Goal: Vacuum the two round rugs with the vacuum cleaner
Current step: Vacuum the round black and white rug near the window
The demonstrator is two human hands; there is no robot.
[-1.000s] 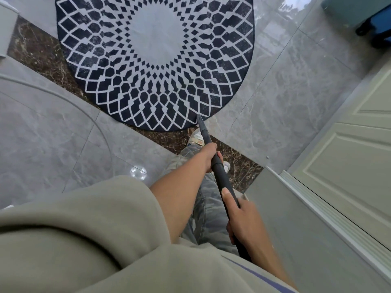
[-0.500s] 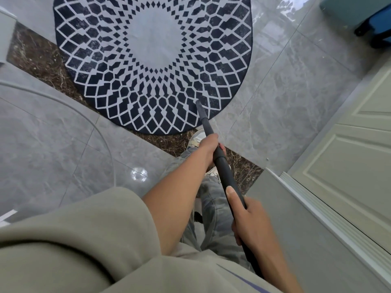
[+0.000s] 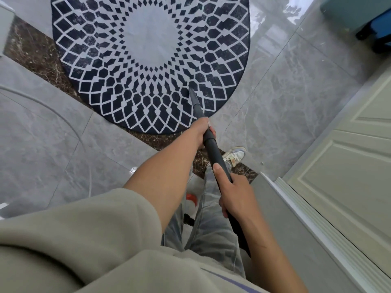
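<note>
**Tip pushed in from the rug's rim**

The left hand has its fingers wrapped tight round the black tube. It sits ahead of the right hand, which is clamped on the same tube lower down with its thumb laid along the top. Beyond the left fingers the tube narrows to its tip. The tip appears to rest on the rug, in the dark patterned band short of the plain grey centre.

A second ago the tip was just at the rug's near rim. Both arms have since reached out and the tip has gone well in. I judge a forward stroke is under way, with most of this rug yet to cover. The second rug is not in view.

Just right of the tube, between the two hands, a shoe stands on the floor, off the rug. Further right a pale door and its frame run close by the right arm and may cramp a sideways swing. Far ahead to the right sits a blue case, well apart from the rug.
</note>
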